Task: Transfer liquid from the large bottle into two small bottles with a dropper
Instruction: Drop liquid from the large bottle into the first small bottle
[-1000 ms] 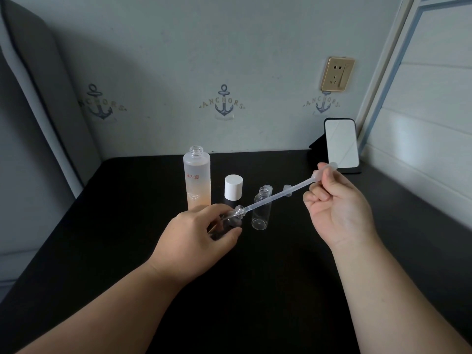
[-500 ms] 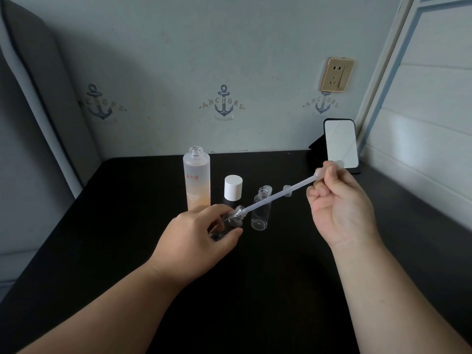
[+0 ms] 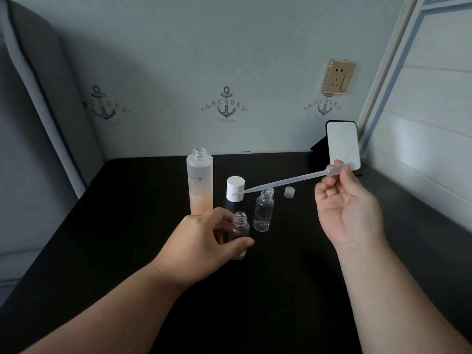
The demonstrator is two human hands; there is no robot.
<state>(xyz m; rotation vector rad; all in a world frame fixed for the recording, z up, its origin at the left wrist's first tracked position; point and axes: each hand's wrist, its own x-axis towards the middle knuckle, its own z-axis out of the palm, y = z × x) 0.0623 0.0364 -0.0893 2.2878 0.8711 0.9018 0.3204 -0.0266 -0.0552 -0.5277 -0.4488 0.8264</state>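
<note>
Mid-tabletop, my left hand [image 3: 204, 241] gripped one small bottle [image 3: 239, 233]; my right hand [image 3: 350, 208] pinched the dropper [image 3: 286, 183] bulb, tip aloft. Refilling from the large bottle [image 3: 199, 185] seemingly came next.

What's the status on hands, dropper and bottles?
Left hand grips small bottle. Right hand pinches dropper, tip outside any bottle. Large bottle uncapped. Nothing obstructing.

Table [image 3: 127, 251]: black, plain. Large bottle [image 3: 199, 185]: frosted white fading to orange at base, orange lettering. White cap [image 3: 235, 189]. Two small bottles [image 3: 263, 210] [image 3: 239, 235] and dropper [image 3: 286, 181]: clear, colourless. Wall [image 3: 178, 60]: pale grey-blue, navy anchor prints [image 3: 226, 104]. Socket [image 3: 338, 77]: gold. Phone [image 3: 342, 145]: black frame, pale screen.
</note>
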